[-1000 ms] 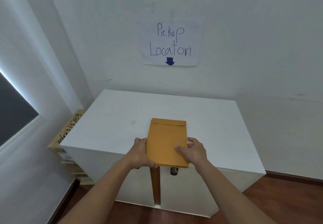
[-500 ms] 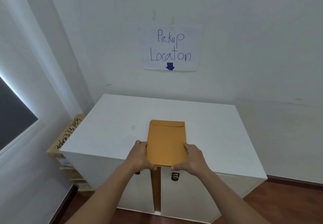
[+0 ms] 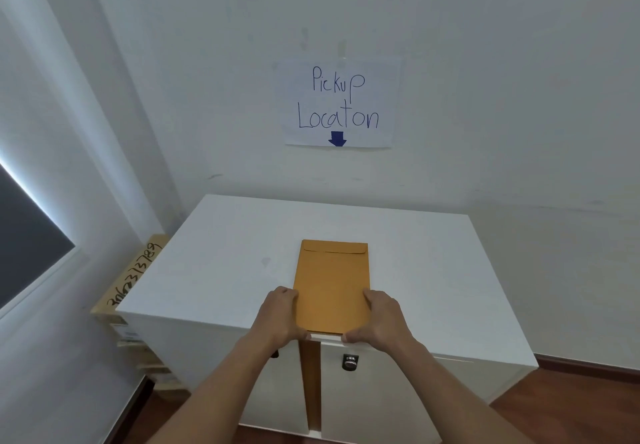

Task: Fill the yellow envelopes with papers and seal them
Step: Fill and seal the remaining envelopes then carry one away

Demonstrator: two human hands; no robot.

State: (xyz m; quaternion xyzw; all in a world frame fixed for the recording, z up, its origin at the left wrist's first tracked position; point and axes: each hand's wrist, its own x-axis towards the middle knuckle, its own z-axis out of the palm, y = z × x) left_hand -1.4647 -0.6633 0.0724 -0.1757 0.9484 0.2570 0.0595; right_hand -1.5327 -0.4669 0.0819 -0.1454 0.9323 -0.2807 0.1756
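A yellow envelope (image 3: 332,287) lies flat on the white surface (image 3: 433,263), its long side running away from the person and its flap end farthest from the hands, the flap folded down. Its near edge sits right at the front lip of the surface.

The left hand (image 3: 278,315) holds the envelope's left edge near the near corner. Its fingers (image 3: 289,293) are curled against that edge and the thumb lies along the near corner. The right hand (image 3: 379,319) mirrors it on the right edge, its fingers (image 3: 372,296) bent against the side and the thumb tucked under the near right corner. The envelope lies between the two sets of fingers, touching both. It may be a thin stack rather than a single envelope; the edge is too fine to tell.

Beyond the fingertips, on the wall, hangs a paper sign (image 3: 341,102) with handwritten blue words "Pickup Location" and a blue arrow pointing down. Below the hands, on the cabinet front, a brown strip (image 3: 310,384) runs down between the two white doors, and a small dark lock (image 3: 349,362) sits just under the right wrist. Left of the left hand, well apart, a cardboard box (image 3: 133,275) with numbers written on it stands against the side of the cabinet. A dark window (image 3: 24,235) is at the far left.
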